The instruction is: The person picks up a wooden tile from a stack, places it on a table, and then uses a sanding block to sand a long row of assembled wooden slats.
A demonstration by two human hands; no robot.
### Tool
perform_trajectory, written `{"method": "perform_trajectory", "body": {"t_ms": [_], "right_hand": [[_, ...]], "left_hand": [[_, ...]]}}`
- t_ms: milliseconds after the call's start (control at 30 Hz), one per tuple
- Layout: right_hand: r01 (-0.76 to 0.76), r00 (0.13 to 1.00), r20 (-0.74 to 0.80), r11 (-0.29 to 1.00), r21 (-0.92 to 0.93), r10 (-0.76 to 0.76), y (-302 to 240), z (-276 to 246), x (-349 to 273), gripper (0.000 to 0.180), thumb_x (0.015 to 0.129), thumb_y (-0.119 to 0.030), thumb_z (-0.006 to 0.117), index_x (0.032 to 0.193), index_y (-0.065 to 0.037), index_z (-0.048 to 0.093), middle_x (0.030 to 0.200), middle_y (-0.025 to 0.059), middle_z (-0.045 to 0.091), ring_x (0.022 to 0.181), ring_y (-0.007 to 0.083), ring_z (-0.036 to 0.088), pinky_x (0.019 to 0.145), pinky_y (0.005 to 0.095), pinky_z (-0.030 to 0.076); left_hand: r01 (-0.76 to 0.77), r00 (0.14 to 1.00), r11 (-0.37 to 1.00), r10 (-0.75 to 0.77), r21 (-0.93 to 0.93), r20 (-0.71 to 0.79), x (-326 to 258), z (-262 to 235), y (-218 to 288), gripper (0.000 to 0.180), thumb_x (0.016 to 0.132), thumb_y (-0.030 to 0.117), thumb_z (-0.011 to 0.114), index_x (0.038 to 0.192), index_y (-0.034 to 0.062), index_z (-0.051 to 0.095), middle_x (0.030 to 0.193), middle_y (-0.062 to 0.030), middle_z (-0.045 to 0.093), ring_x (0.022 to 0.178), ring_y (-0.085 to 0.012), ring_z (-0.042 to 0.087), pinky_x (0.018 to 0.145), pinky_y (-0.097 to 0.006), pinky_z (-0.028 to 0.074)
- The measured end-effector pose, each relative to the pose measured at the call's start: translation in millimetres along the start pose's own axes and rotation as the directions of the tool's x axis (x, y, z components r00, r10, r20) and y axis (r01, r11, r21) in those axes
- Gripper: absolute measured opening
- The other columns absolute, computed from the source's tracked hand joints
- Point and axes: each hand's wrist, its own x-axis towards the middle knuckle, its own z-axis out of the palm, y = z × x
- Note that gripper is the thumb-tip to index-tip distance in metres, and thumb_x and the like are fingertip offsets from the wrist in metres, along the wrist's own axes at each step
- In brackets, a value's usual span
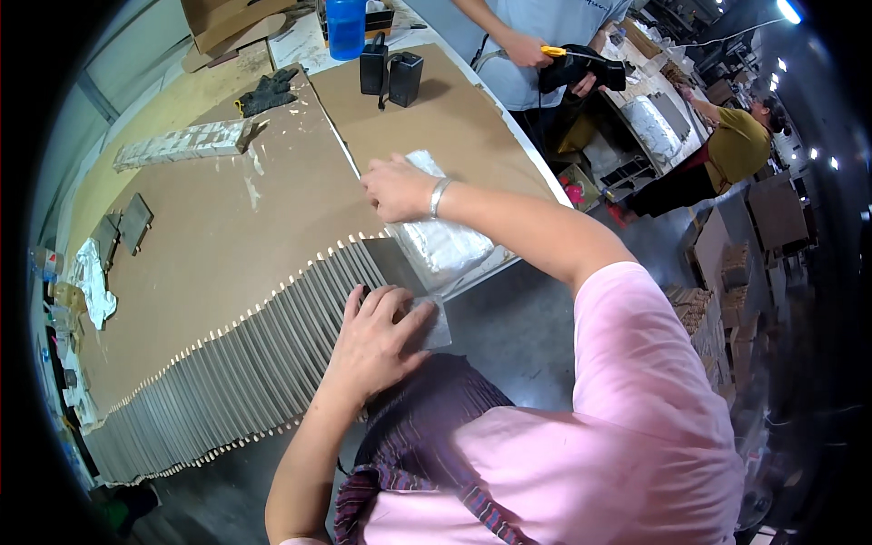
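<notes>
A long row of grey slats (241,368) stands on edge along the near side of the table, with pale wooden pegs sticking out at the ends. My left hand (377,336) is at the row's right end, its fingers bent over the last slats. A translucent plastic sheet (438,327) shows under its thumb. Farther up, my right hand (400,189), with a silver bracelet on the wrist, is curled at the left edge of a white, shiny plastic-wrapped packet (445,243). Its fingertips are partly hidden, so what they pinch does not show.
On the table (218,263) lie a whitish stained bar (186,143), dark gloves (268,93) and two loose grey pieces (136,222). Two black boxes (404,77) and a blue container (345,29) stand at the back. Across the table, a person (545,54) handles a black object.
</notes>
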Motion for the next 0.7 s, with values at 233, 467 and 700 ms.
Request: {"method": "perform_trajectory", "body": {"t_ms": [233, 467, 700], "right_hand": [[-0.015, 1.000, -0.017, 1.000, 0.027, 0.015, 5.6, -3.0, -2.2, 0.015, 0.075, -0.014, 0.061, 0.077, -0.010, 0.075, 0.089, 0.0019, 0.066, 0.101, 0.0247, 0.055, 0.091, 0.0411, 0.039], [0.057, 0.998, 0.006, 0.993, -0.100, -0.057, 1.6, 10.7, -1.1, 0.025, 0.072, -0.025, 0.068, 0.090, -0.010, 0.076, 0.121, 0.0093, 0.063, 0.118, 0.0276, 0.051, 0.097, 0.0465, 0.038], [-0.175, 0.891, -0.417, 0.983, 0.052, 0.181, -40.4, 16.4, -92.3, 0.051, 0.072, -0.031, 0.069, 0.120, -0.014, 0.066, 0.151, 0.0179, 0.036, 0.138, 0.0422, 0.031, 0.109, 0.0576, 0.025]], "left_hand": [[0.004, 1.000, 1.000, -0.005, -0.016, -0.026, 0.3, -1.7, -2.8, 0.066, 0.065, 0.027, 0.083, 0.126, 0.0167, 0.061, 0.122, -0.0105, 0.055, 0.118, -0.0314, 0.052, 0.109, -0.051, 0.035], [0.011, 0.999, 1.000, -0.010, 0.025, -0.037, -0.7, 2.0, -1.1, 0.065, 0.065, 0.028, 0.084, 0.124, 0.0151, 0.062, 0.122, -0.0113, 0.055, 0.117, -0.0314, 0.053, 0.107, -0.051, 0.036], [-0.018, 0.998, 1.000, 0.017, -0.023, -0.063, -2.2, 5.2, -5.5, 0.066, 0.062, 0.023, 0.084, 0.124, 0.0140, 0.062, 0.124, -0.0124, 0.055, 0.116, -0.0323, 0.053, 0.106, -0.053, 0.036]]}}
